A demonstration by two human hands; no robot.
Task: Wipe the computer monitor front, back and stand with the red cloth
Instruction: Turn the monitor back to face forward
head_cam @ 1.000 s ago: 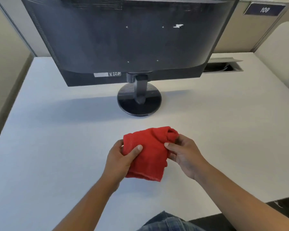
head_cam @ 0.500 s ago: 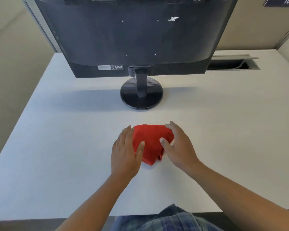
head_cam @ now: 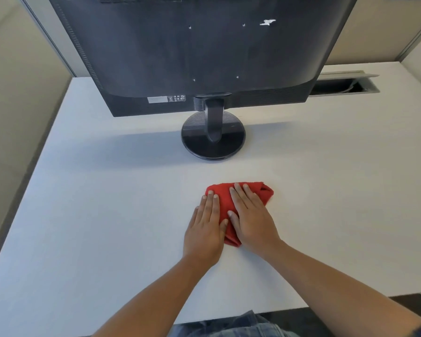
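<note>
Cloth (head_cam: 265, 193) is pressed flat on the bench (head_cam: 107, 215) near the stand (head_cam: 199, 142) under left grip (head_cam: 204, 229) and right grip (head_cam: 250, 220), fingers straight. Folds should be smoothed evenly before the monitor (head_cam: 204, 57) is wiped.

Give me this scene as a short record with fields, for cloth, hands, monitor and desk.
cloth: red cloth, folded, lying on the desk
hands: left hand and right hand flat on it, fingers straight
monitor: monitor shows its back to the person; round stand apart from the cloth
desk: white desk, cable opening at far right
</note>
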